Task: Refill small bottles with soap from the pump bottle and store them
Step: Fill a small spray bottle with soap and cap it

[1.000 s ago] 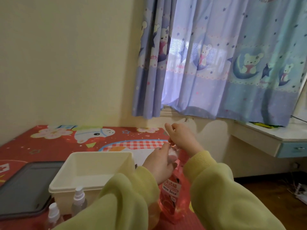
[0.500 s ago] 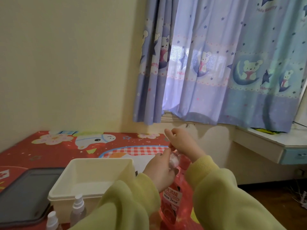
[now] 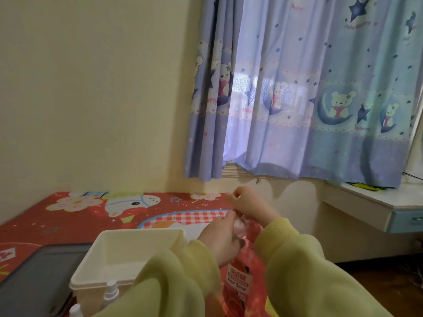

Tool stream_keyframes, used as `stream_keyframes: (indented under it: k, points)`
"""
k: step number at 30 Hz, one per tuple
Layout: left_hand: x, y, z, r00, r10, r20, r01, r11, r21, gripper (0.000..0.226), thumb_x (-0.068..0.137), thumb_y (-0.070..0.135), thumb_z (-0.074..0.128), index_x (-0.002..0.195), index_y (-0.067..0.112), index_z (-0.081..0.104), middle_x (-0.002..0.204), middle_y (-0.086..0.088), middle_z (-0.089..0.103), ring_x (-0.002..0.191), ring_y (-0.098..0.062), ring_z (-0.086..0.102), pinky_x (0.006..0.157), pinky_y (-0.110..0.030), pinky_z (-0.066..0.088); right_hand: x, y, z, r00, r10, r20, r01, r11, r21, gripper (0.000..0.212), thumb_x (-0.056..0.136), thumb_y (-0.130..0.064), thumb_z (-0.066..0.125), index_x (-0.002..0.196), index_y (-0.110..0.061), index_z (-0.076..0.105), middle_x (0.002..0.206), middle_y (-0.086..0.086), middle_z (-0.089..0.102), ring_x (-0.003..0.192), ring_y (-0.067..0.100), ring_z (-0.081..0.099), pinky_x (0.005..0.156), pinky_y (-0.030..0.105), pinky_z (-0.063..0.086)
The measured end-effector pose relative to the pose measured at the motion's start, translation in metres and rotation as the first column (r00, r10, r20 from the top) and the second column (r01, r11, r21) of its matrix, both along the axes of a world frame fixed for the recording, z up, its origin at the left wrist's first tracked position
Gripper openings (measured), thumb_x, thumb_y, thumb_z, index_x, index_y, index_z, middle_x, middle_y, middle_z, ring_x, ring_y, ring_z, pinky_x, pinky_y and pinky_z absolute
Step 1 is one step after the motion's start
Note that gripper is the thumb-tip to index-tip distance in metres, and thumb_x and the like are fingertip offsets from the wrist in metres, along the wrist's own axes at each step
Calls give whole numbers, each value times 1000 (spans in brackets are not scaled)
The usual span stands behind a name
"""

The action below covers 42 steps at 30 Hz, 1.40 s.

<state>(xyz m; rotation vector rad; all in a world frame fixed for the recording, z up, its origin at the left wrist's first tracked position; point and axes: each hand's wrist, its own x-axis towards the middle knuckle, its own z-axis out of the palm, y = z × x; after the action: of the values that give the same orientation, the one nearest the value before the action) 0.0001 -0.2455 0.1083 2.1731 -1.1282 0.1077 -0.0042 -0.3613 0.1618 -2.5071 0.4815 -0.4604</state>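
Note:
The red pump bottle (image 3: 239,284) of soap stands on the table in front of me, between my yellow-green sleeves. My left hand (image 3: 218,244) grips a small clear bottle (image 3: 240,225) held up against the top of the pump bottle. My right hand (image 3: 249,207) sits on top with its fingers curled over the pump head, which is hidden under it. Two small spray bottles (image 3: 111,291) (image 3: 75,312) stand at the lower left, in front of the white bin (image 3: 137,231).
A grey tray (image 3: 34,275) lies left of the bin on the red cartoon table mat (image 3: 68,225). The wall and a blue curtain (image 3: 297,110) are behind. A white side desk (image 3: 377,202) with a blue drawer (image 3: 407,221) juts out at the right.
The view has tilted upward, so the table and hands sit lower in frame. Both hands keep the same hold at the top of the pump bottle.

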Motion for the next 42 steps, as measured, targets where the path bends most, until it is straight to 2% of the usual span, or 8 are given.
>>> stream_keyframes:
  k: [3, 8, 14, 20, 30, 37, 39, 42]
  points:
    - [3, -2, -7, 1000, 11, 5, -11, 1000, -23, 35, 85, 21, 56, 117, 14, 43, 113, -9, 57, 103, -26, 55, 86, -34, 45, 1, -2, -5, 999, -17, 46, 19, 998, -62, 37, 95, -35, 39, 89, -3, 57, 74, 11, 62, 59, 20, 51, 59, 28, 40]
    - [2, -3, -19, 999, 10, -31, -12, 999, -39, 38, 87, 23, 54, 121, 15, 39, 113, -11, 56, 104, -27, 55, 91, -38, 46, 1, -4, -15, 995, -18, 96, 23, 999, -45, 47, 96, -41, 36, 93, 0, 60, 90, 18, 69, 86, 32, 64, 75, 34, 47]
    - [-1, -3, -16, 999, 25, -31, -26, 999, -29, 41, 86, 22, 54, 124, 15, 40, 115, -11, 57, 105, -26, 56, 91, -39, 47, -2, -1, -11, 999, 1, 35, -1, 1000, 2, 38, 96, -40, 36, 83, -8, 53, 80, 12, 65, 72, 24, 58, 73, 33, 48]
    - [-1, -2, -8, 999, 1, -39, -4, 997, -80, 41, 84, 23, 55, 122, 15, 42, 115, -9, 56, 105, -25, 56, 91, -38, 47, -1, -3, 1, 997, 66, 48, -72, 988, 133, 38, 97, -41, 36, 86, -8, 50, 70, 8, 61, 62, 24, 58, 57, 27, 45]
    - [-1, -5, -18, 999, 18, -45, -21, 998, -57, 42, 87, 21, 52, 127, 15, 38, 115, -10, 55, 105, -24, 55, 93, -37, 46, -2, -5, -13, 991, 25, 135, -40, 993, 114, 47, 96, -49, 31, 89, -10, 55, 79, 10, 66, 76, 27, 63, 81, 37, 49]
    - [-4, -2, -7, 999, 16, -49, -19, 998, -59, 45, 87, 22, 55, 128, 14, 39, 124, -9, 53, 111, -25, 54, 96, -37, 46, -6, -1, 0, 995, 35, 93, -46, 993, 113, 46, 98, -44, 31, 91, -5, 54, 78, 13, 64, 69, 26, 60, 65, 30, 46]
    - [-4, -2, -6, 999, 17, -47, -20, 997, -76, 43, 87, 21, 55, 127, 13, 40, 124, -8, 54, 112, -24, 54, 96, -36, 45, -5, -1, 1, 994, 36, 105, -45, 995, 84, 48, 97, -45, 30, 91, -5, 55, 83, 15, 66, 73, 27, 62, 69, 33, 47]
    - [-3, -3, -10, 999, 25, -47, -29, 996, -85, 39, 86, 22, 56, 122, 14, 41, 120, -9, 54, 108, -25, 54, 94, -36, 45, -2, -3, -4, 992, 26, 124, -34, 998, 60, 50, 97, -48, 28, 89, -7, 55, 90, 17, 68, 86, 32, 65, 84, 39, 49]
